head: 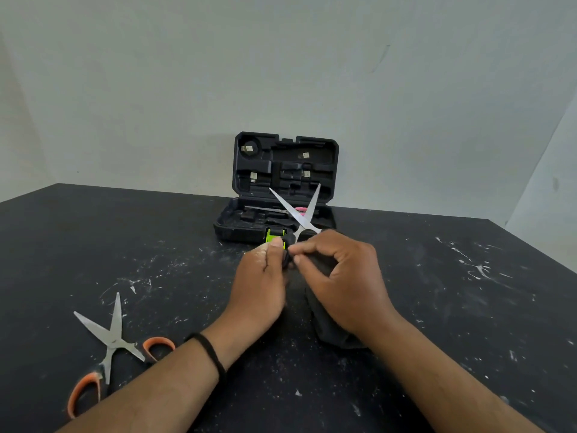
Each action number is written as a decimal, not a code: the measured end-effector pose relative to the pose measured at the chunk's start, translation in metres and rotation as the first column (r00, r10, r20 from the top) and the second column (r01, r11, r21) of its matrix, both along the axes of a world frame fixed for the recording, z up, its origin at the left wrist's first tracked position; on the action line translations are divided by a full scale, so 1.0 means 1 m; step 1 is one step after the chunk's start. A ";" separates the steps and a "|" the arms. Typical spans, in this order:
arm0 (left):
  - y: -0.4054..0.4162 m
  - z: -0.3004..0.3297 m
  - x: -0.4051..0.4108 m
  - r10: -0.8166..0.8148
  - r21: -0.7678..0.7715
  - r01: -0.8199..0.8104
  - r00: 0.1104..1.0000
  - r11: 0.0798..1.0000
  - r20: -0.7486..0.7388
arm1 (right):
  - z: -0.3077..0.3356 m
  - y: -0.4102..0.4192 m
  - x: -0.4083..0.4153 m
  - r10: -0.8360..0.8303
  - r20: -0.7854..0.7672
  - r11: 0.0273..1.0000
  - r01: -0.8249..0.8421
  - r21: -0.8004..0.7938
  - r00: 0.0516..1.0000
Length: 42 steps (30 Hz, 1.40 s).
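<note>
The black-handled scissors (304,221) are up off the table (437,292), directly in front of the open tool case (240,185). Their blades are spread in a V and point up across the case's lid. The left hand (262,282) has its fingers curled round the handle end, thumb on top, just in front of the case's green latch (274,236). The right hand (346,276) meets it there, thumb and forefinger pinched together at the handle. It seems to nip a fold of the dark cloth (331,326), which trails from under the palm down to the table on the near side of the case. How much of the handle that pinch takes in is hidden. This reads as wiping the scissors down. To do it well, the left hand should keep a firm grip on the handle so the blades cannot swing shut. The right hand should draw the cloth from the pivot outward along the flat of each blade, fingers behind the edge, never across it. The tips should stay aimed toward the case and away from the body. A second pair, the orange-handled scissors (112,339), lies open on the table, well apart from the case to its near left.
</note>
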<state>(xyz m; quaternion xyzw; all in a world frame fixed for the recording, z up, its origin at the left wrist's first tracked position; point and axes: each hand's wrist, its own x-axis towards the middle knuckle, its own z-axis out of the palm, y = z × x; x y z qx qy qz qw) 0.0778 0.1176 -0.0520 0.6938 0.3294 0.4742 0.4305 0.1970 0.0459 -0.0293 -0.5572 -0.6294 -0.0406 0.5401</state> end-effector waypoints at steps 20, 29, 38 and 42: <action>0.001 0.005 0.009 0.080 -0.318 -0.014 0.978 0.948 0.194 | -0.002 -0.001 -0.017 -0.238 0.100 0.963 0.248 -0.106 0.966; 0.001 0.014 0.004 0.044 -0.149 -0.023 0.989 0.989 0.142 | 0.021 -0.005 0.014 -0.414 -0.194 0.908 0.389 -0.155 0.889; -0.007 0.014 0.001 -0.075 -0.218 0.078 0.997 0.973 0.019 | 0.008 0.005 0.022 0.021 -0.740 0.898 -0.338 -0.282 0.673; -0.011 0.019 0.000 -0.171 -0.496 0.302 0.941 0.814 0.293 | 0.009 0.007 0.031 -0.031 -0.860 0.942 -0.271 -0.196 0.510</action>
